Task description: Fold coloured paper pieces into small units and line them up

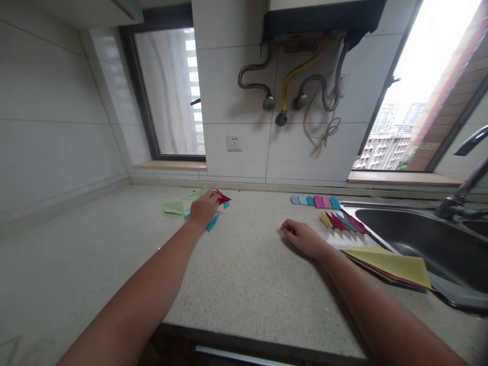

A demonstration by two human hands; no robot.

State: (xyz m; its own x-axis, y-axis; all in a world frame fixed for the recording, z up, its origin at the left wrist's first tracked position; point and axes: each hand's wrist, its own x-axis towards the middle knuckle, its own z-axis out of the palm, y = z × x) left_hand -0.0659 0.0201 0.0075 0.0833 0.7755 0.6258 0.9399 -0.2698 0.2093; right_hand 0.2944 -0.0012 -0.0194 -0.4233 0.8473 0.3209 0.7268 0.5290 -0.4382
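My left hand (205, 207) reaches far across the speckled countertop (236, 264) and lies on a loose cluster of folded paper pieces (219, 197), red, blue and green. Its fingers curl over them, and I cannot make out whether they grip any. A green folded piece (174, 207) lies just left of that hand. My right hand (302, 237) rests on the counter nearer the middle, fingers loosely curled, nothing visible in it. To its right lies a fanned row of folded red, yellow and teal pieces (345, 222).
A row of small purple, blue and pink folded pieces (315, 201) sits by the back wall. A stack of paper sheets, yellow on top (392, 264), lies at the edge of the steel sink (419, 239). A tap (463, 190) stands at right. The counter's front edge is close.
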